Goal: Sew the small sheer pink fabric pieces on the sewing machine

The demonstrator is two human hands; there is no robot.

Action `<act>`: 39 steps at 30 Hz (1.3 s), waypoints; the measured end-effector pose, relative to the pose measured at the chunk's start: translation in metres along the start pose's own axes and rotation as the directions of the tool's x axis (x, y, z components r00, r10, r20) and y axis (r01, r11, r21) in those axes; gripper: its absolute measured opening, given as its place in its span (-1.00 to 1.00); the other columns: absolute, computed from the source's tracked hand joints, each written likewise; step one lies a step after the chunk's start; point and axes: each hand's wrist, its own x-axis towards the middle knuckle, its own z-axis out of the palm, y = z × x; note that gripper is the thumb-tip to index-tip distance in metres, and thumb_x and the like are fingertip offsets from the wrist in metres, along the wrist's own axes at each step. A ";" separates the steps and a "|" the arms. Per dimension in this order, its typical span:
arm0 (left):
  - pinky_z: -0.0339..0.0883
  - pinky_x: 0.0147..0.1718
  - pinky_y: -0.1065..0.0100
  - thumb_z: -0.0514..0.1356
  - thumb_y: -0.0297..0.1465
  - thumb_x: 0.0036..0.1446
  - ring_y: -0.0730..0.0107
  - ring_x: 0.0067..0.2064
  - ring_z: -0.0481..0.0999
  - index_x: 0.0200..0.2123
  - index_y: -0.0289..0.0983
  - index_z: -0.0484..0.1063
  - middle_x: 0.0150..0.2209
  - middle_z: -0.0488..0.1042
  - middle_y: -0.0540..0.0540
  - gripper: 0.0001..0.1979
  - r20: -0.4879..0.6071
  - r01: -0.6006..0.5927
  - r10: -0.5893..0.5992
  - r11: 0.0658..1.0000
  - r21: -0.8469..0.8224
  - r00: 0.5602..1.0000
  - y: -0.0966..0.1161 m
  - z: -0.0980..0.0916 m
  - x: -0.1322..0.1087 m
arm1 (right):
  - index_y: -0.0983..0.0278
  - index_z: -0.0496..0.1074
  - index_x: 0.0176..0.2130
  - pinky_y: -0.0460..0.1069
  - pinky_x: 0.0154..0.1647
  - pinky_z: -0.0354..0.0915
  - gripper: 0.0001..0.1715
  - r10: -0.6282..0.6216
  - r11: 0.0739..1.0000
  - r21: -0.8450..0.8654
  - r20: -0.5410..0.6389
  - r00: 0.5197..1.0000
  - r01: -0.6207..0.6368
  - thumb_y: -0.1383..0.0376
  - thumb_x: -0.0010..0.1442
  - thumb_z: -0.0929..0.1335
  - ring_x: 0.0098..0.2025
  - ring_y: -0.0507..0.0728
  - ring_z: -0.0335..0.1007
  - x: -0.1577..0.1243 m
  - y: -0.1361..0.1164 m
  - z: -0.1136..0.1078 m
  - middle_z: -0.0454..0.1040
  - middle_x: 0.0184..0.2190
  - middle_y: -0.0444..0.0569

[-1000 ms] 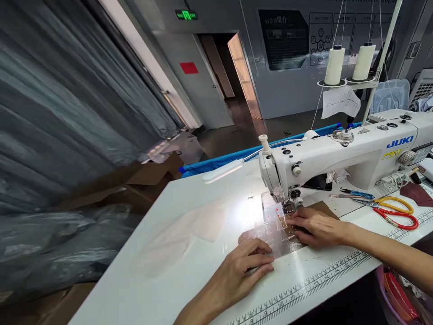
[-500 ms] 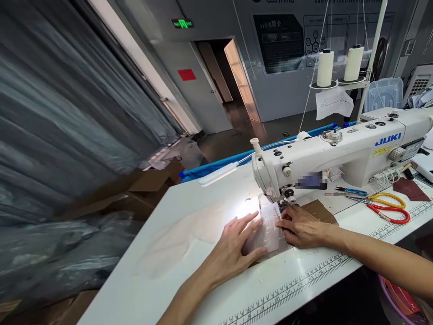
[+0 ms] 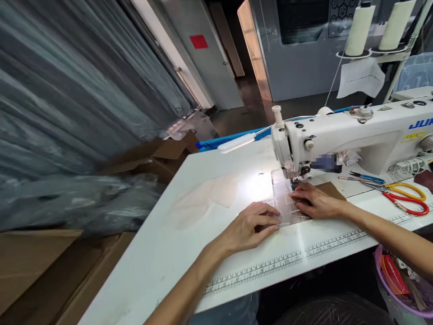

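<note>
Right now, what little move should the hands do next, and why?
Perhaps nudge the see-through sheet gently toward the sewing machine's head: the sheet lies right by it, with the left hand and right hand on either side.

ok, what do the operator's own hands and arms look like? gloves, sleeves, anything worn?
Left hand and right hand: both bare, no gloves, no ring that I can make out. Left forearm and right forearm: uncovered as far as the picture shows, no sleeve, watch, band or cable visible on either.
</note>
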 end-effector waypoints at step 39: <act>0.51 -0.28 0.22 0.12 -0.50 0.31 0.32 -0.21 0.58 -0.14 -0.31 0.48 -0.17 0.60 -0.16 -0.86 -0.208 -0.156 0.187 0.975 0.156 0.960 0.011 0.038 0.008 | 0.19 0.41 0.12 0.20 0.21 0.34 -0.56 0.000 1.000 0.018 -0.003 1.000 0.000 0.38 0.29 0.22 0.09 0.22 0.33 -0.007 0.011 0.002 0.31 0.04 0.10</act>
